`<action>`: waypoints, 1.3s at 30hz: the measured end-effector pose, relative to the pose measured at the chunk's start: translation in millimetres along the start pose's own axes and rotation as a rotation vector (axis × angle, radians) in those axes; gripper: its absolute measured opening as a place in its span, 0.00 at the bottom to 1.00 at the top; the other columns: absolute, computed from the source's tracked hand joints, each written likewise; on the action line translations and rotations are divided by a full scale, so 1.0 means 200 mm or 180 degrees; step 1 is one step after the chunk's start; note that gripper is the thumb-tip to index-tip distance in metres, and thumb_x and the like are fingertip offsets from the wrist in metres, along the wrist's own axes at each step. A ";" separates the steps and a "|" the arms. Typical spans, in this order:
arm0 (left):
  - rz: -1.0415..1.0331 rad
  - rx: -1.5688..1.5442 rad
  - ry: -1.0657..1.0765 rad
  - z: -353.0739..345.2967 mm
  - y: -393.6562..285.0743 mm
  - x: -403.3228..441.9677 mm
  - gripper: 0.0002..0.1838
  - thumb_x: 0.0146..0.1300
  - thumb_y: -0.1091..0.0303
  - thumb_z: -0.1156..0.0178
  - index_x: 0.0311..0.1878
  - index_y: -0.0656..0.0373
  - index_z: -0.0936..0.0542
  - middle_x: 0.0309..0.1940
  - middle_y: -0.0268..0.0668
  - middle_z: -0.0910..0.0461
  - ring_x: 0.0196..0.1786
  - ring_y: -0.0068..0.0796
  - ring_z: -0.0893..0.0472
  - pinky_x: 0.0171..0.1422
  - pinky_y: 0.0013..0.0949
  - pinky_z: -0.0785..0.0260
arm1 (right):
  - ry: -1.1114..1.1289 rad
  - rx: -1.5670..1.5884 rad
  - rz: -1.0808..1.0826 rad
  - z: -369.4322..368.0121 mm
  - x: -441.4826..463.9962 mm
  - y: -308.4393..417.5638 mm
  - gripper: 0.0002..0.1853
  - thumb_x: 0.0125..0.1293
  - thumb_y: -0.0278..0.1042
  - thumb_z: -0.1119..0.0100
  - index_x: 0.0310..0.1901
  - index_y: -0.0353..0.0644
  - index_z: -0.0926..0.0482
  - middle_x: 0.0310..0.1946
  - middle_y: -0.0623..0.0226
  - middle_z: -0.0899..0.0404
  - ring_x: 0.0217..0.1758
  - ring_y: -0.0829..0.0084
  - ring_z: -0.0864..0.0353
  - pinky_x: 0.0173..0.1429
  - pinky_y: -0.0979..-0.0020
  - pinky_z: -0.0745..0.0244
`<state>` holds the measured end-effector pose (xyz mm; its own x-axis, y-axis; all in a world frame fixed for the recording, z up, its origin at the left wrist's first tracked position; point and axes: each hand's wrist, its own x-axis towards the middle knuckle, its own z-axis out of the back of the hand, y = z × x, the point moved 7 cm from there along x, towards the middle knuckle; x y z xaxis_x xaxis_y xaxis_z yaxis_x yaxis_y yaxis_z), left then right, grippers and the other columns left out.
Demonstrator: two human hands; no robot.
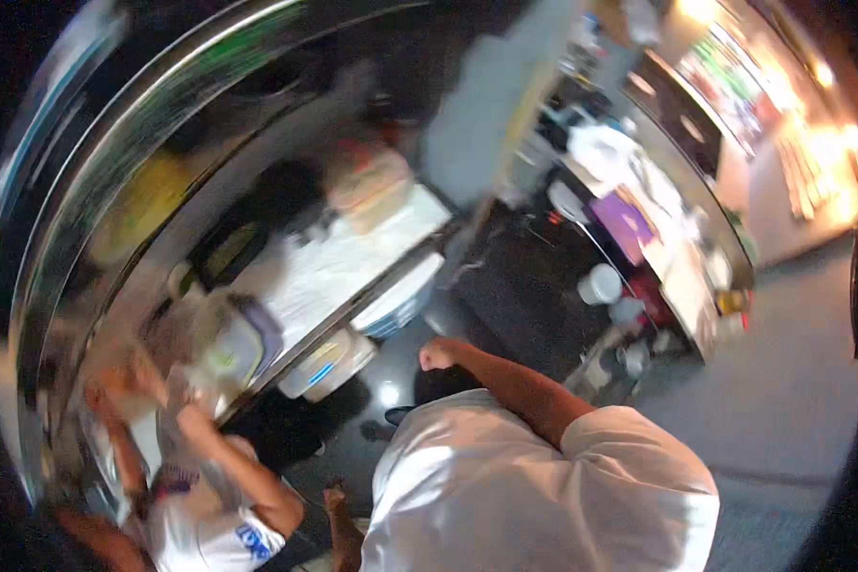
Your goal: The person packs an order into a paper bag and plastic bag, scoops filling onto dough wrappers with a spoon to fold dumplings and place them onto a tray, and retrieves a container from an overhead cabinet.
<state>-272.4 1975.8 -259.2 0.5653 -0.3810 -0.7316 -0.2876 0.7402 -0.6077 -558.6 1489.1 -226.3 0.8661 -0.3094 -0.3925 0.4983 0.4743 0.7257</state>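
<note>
My right hand [439,354] hangs in front of my white shirt [515,477], its fingers curled into a loose fist with nothing visible in it. Beyond it lies the dark, shiny floor. At my other side, my left hand [335,495] hangs low, small and blurred, so its fingers cannot be made out. Nearest to my hands is a pale lidded tub [329,365] with a blue mark, below the white counter [353,262]. Neither hand touches it.
A co-worker in a white shirt [205,539] works at the counter on the left, near plastic containers [234,343]. A box [367,186] stands farther along. On the right are a cluttered table with a purple item [622,227] and a white bucket [601,284].
</note>
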 end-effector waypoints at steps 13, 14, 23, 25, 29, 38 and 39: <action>-0.0588 0.0576 0.1192 -1.31 -1.06 0.30 0.16 0.69 0.60 0.30 0.55 0.54 0.17 0.37 0.28 0.17 0.32 0.18 0.21 0.30 0.26 0.29 | -0.0715 -0.0496 -0.2420 -0.87 -1.95 -1.51 0.17 0.62 0.48 0.39 0.38 0.42 0.11 0.39 0.52 0.12 0.42 0.47 0.13 0.51 0.49 0.19; -0.0621 0.0452 0.1181 -1.41 -1.09 0.31 0.16 0.69 0.60 0.30 0.56 0.54 0.17 0.37 0.28 0.18 0.32 0.18 0.21 0.30 0.26 0.29 | -0.0862 -0.0217 -0.2875 -0.86 -2.14 -1.46 0.17 0.62 0.47 0.39 0.38 0.43 0.11 0.39 0.52 0.11 0.42 0.48 0.13 0.51 0.48 0.19; -0.0261 0.1483 0.1349 -2.08 -0.94 -0.05 0.15 0.69 0.59 0.33 0.55 0.54 0.16 0.40 0.27 0.18 0.37 0.22 0.20 0.32 0.29 0.26 | -0.1083 0.0385 -0.3352 -0.68 -2.71 -1.54 0.20 0.63 0.49 0.43 0.35 0.39 0.12 0.37 0.47 0.13 0.40 0.44 0.13 0.46 0.47 0.19; -0.0211 0.1759 0.1393 -2.08 -0.91 -0.11 0.17 0.68 0.58 0.32 0.55 0.54 0.15 0.38 0.27 0.18 0.37 0.21 0.21 0.33 0.33 0.25 | -0.1385 0.1217 -0.3380 -0.55 -2.59 -1.71 0.19 0.63 0.48 0.41 0.37 0.38 0.13 0.36 0.48 0.13 0.41 0.43 0.14 0.48 0.48 0.20; -0.0522 0.2029 0.1264 -2.01 -0.88 -0.15 0.12 0.67 0.60 0.34 0.48 0.56 0.16 0.30 0.27 0.20 0.25 0.25 0.24 0.24 0.37 0.28 | -0.2637 0.1057 -0.2603 0.11 -2.36 -1.62 0.15 0.63 0.43 0.38 0.44 0.43 0.13 0.39 0.52 0.13 0.43 0.51 0.12 0.50 0.53 0.20; -0.1010 0.1901 0.0924 -1.96 -1.17 -0.15 0.19 0.71 0.55 0.34 0.57 0.56 0.14 0.49 0.35 0.11 0.51 0.29 0.16 0.57 0.35 0.24 | -0.2543 0.1747 -0.2027 0.46 -2.17 -1.38 0.11 0.70 0.36 0.36 0.47 0.42 0.11 0.39 0.66 0.11 0.37 0.75 0.16 0.42 0.69 0.21; -0.0788 0.1707 0.0676 -1.95 -1.23 -0.25 0.19 0.71 0.53 0.34 0.57 0.54 0.14 0.49 0.38 0.11 0.51 0.33 0.15 0.59 0.37 0.24 | -0.2611 0.2819 -0.1791 0.19 -2.12 -1.57 0.07 0.69 0.34 0.35 0.38 0.41 0.13 0.30 0.71 0.17 0.30 0.80 0.23 0.35 0.73 0.27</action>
<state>-530.6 1597.2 -193.3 0.3838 -0.6377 -0.6678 0.2913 0.7699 -0.5678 -1084.4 1439.0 -266.1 0.1225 -0.8371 -0.5332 0.3145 -0.4768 0.8208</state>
